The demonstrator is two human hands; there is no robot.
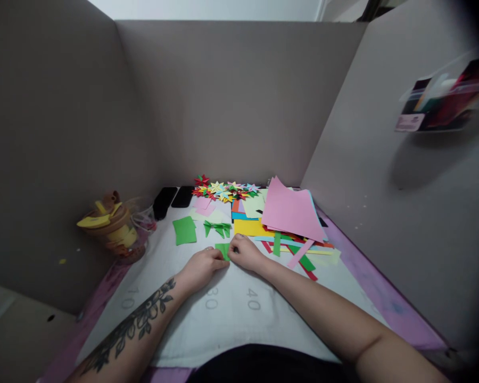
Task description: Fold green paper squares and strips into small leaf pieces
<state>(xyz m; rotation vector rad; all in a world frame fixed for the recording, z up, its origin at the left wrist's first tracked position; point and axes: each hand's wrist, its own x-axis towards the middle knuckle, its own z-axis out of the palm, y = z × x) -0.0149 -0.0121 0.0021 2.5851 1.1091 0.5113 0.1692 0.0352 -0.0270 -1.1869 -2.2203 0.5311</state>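
Note:
Between my two hands, on the white cloth, is a small piece of green paper (222,249). My left hand (205,267) has its fingers closed on the paper's lower left side. My right hand (245,252) pinches the right side, with the thumb and forefinger bent together. Just beyond lie several folded green paper pieces (217,229) in a row. Left of those is a flat stack of green paper squares (184,231). How the held paper is creased is partly hidden by my fingers.
Finished paper stars (223,190) are heaped at the back. Large pink sheets (291,207) and coloured strips (299,254) lie to the right. A decorated pot (114,226), a clear plastic cup (142,213) and a black phone (182,197) stand or lie left. Grey panels (239,101) enclose the table.

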